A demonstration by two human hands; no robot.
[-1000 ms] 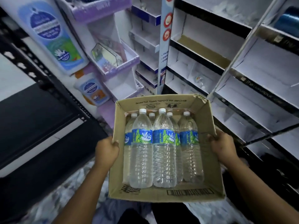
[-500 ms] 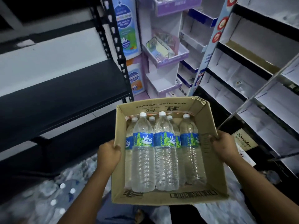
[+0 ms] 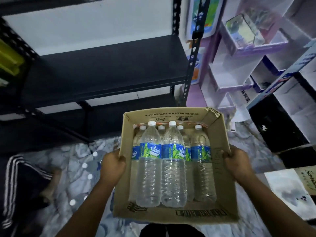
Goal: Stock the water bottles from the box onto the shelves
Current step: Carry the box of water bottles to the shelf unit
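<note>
**A:** Both hands have the box (image 3: 172, 212) off the floor. The left hand (image 3: 112, 165) curls over the wall at nine o'clock, fingers hooked inside the rim; the right hand (image 3: 236, 164) clamps the wall at three o'clock the same way.

**B:** And the water bottles (image 3: 164, 165)?

**A:** All inside it, lying with their white caps towards twelve o'clock. I count six caps, some tucked under the top ones. Full, by the look, so I'd judge the load heavy and the cardboard soft; one far corner is already torn. A hand under the base would be safer than hanging it from the walls.

**B:** How would you lift a single bottle?

**A:** Round the labelled waist or the neck. The clear plastic is ribbed and thin, likely to dent and slide if squeezed hard.

**B:** What's around?

**A:** At eight o'clock on the floor (image 3: 266, 151), a wrapped pack of bottles (image 3: 85, 170), and someone's leg in striped trousers (image 3: 20, 178) beside it; both crowd the footing. Beyond, at eleven o'clock, the dark metal shelf (image 3: 106, 69) stands bare, which I'd take for the target. At two o'clock, purple and white display shelves (image 3: 227, 74) stand close by.
</note>
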